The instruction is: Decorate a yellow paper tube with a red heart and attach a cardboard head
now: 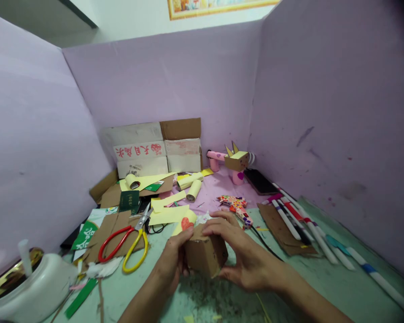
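Holding the cardboard box [202, 258] at lower centre of the frame, the left hand [173, 253] gripped its left side while the right hand [243, 256] spanned its top to lower-right corner; its long axis was indeterminate.

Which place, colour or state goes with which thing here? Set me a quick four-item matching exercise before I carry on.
Things:
1. scissors
2. cardboard box
3. phone
4. bottle

Descriptions:
A. dark screen, near the right wall
B. white, at the lower left of the view
C. held between left hand and right hand
D. partly red, partly yellow

Pairs: 1-D, 2-C, 3-A, 4-B
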{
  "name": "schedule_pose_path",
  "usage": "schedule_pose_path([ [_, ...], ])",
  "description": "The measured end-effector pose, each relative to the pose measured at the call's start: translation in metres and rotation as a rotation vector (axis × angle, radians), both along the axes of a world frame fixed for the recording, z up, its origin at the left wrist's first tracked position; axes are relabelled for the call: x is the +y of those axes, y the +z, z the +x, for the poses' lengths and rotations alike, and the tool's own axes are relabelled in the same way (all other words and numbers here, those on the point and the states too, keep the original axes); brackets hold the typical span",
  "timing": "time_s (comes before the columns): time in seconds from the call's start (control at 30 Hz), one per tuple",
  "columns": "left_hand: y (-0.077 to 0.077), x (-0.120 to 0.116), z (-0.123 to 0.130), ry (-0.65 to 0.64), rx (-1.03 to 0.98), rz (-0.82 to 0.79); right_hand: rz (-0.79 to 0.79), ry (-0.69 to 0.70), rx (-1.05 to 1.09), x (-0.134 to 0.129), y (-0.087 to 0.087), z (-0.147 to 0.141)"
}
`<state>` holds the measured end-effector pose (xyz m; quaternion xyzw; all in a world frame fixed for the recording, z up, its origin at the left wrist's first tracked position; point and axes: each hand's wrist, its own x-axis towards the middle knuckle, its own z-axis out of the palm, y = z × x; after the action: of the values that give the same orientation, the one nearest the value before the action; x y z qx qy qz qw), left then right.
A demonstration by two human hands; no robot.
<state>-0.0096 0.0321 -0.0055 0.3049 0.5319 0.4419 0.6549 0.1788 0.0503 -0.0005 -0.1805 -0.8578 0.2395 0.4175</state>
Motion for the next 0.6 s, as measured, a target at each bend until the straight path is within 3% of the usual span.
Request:
schedule_pose_path([
  [0.13,-0.003,0.001,-0.001,0.023,0.068,0.065,-0.009,-0.042,-0.003,0.001,0.000,-0.001],
  [0.27,-0.003,-0.002,-0.010,0.153,0.219,0.524,-0.042,-0.115,0.042,0.005,-0.002,0.000],
  [0.37,0.004,-0.009,-0.013,0.031,0.307,0.803,-0.074,-0.145,0.067,0.007,-0.003,0.001],
  [0.43,0.008,-0.013,-0.009,-0.030,0.396,0.850,-0.082,-0.143,0.082,0.007,-0.003,0.002],
  [0.6,0.007,-0.014,0.001,-0.024,0.519,0.929,-0.039,-0.139,0.110,0.006,-0.006,0.001],
])
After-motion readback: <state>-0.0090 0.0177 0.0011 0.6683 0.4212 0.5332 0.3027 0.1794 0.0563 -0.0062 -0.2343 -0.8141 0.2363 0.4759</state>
